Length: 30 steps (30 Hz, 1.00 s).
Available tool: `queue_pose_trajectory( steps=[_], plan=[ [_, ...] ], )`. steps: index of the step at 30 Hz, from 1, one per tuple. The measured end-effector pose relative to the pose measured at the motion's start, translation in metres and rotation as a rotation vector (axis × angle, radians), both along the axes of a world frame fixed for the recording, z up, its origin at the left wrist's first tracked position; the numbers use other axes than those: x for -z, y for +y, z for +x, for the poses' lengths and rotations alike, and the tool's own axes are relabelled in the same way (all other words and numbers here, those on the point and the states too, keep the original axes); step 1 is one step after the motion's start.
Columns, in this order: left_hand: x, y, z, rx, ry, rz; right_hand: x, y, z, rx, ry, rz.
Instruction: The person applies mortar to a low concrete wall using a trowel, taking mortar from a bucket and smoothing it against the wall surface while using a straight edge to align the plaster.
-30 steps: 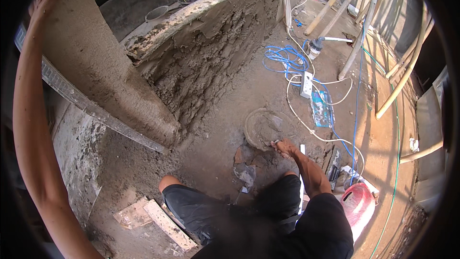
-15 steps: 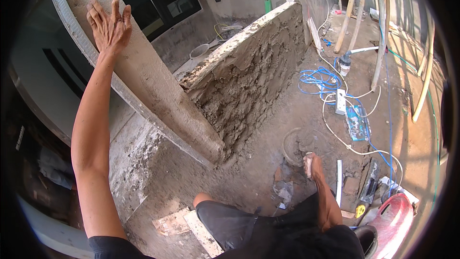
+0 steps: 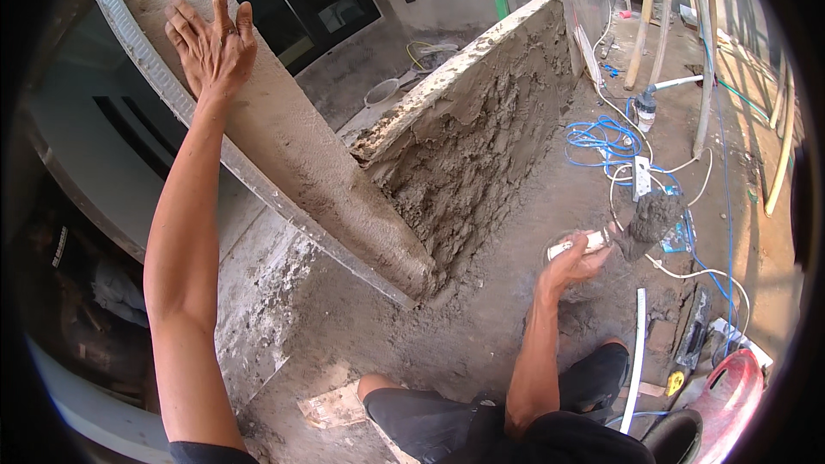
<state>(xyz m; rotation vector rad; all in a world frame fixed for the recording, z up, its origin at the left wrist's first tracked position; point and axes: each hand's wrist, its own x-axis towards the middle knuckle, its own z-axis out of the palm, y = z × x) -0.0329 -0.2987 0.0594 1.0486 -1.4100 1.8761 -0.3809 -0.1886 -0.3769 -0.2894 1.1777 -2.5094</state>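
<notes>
My left hand (image 3: 210,50) lies with spread fingers against the plastered column (image 3: 301,155), high on its face. In my right hand (image 3: 569,270) is a trowel (image 3: 577,245), gripped by its pale handle. A lump of wet grey mortar (image 3: 655,220) sits on the trowel's blade and hides most of it. The trowel is held above the ground, to the right of the low wall (image 3: 490,112). Rough, wet mortar covers this side of that wall, and its top edge is paler.
A blue coiled cable (image 3: 601,139) and a white power strip (image 3: 641,179) lie on the ground at right. Bamboo poles (image 3: 705,77) stand beyond them. A red-and-white scuffed container (image 3: 730,399), a yellow tape measure (image 3: 675,381) and a white strip (image 3: 636,352) are near my right leg.
My right hand has risen from the round mortar-filled spot on the ground, bringing up the trowel with mortar on it. My left hand stays on the column; the view has shifted slightly.
</notes>
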Motion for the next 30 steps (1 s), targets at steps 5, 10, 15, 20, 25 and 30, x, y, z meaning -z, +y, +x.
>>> queue_pose_trajectory(
  steps=[5,10,15,20,25,30],
  plan=[
    [-0.005,-0.005,-0.01,0.022,0.004,-0.004,-0.014,-0.022,0.16,-0.186,-0.126,0.154],
    [0.001,0.0,-0.004,-0.02,0.015,0.028,-0.029,0.089,0.286,-0.91,0.284,-0.054],
    [0.004,0.001,0.008,-0.053,0.005,0.021,-0.001,0.178,0.253,-1.319,0.377,-0.114],
    [0.0,0.004,0.0,-0.059,0.008,0.006,0.046,0.084,0.194,-1.457,-0.035,-0.133],
    [0.005,-0.002,-0.006,-0.128,0.057,0.011,0.059,-0.014,0.189,-1.362,-0.569,-0.04],
    [0.006,0.0,-0.006,-0.073,0.042,0.018,0.016,-0.024,0.216,-1.417,-0.522,0.114]
  ],
)
